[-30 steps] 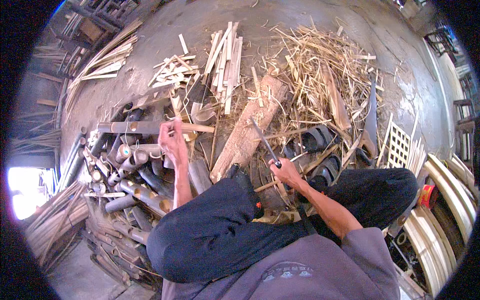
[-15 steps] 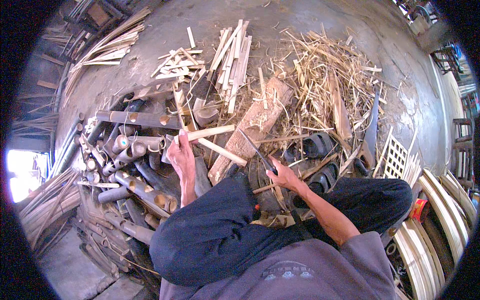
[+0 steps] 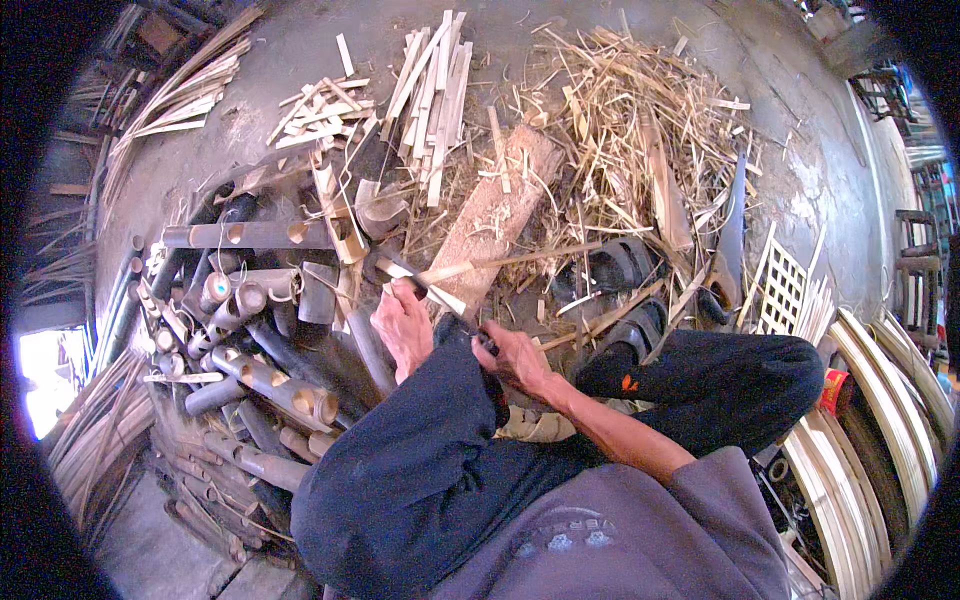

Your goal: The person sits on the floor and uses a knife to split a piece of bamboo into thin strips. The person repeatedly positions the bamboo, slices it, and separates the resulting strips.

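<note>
My left hand (image 3: 403,328) is closed around a pale bamboo strip (image 3: 447,298) beside my raised left knee. My right hand (image 3: 516,362) grips the dark handle of a knife (image 3: 484,343). The knife's blade points up and left, crossing close to the strip at the left fingers. Blade and strip overlap there, so I cannot tell whether the edge has entered the bamboo. Just beyond both hands lies a thick, worn wooden board (image 3: 488,222) with shavings on it.
Cut bamboo tubes (image 3: 280,385) are heaped at the left. Beyond are stacked bamboo strips (image 3: 430,95) and a large pile of shavings (image 3: 625,130). Black sandals (image 3: 625,270), a saw (image 3: 733,225) and a woven lattice (image 3: 784,290) lie to the right, near long split lengths (image 3: 840,490).
My hands have come closer together. The knife has swung leftward to the strip at my left fingers, and my left hand has moved right, towards my knee. The whole view has shifted slightly.
</note>
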### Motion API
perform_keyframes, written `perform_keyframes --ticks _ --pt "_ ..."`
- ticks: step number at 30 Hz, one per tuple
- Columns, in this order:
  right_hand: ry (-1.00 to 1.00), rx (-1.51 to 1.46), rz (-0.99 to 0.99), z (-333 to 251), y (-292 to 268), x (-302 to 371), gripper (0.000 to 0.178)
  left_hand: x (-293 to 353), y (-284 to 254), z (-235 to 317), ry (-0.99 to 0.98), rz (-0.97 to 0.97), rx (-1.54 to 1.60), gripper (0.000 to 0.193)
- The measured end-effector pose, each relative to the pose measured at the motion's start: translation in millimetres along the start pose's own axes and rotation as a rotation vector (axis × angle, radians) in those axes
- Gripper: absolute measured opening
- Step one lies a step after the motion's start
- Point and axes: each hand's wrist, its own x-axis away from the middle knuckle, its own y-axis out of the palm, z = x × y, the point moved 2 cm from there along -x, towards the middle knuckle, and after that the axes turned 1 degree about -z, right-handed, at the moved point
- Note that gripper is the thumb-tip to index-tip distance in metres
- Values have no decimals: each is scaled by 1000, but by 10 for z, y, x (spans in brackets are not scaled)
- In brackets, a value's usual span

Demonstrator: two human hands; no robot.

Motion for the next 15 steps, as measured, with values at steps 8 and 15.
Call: perform_keyframes --ticks 8,15 --pt "51 -9 87 287 -23 -16 30 17 23 11 -64 -32 223 38" --pt "15 7 74 259 -144 -12 31 53 50 -35 -34 -34 234 37"
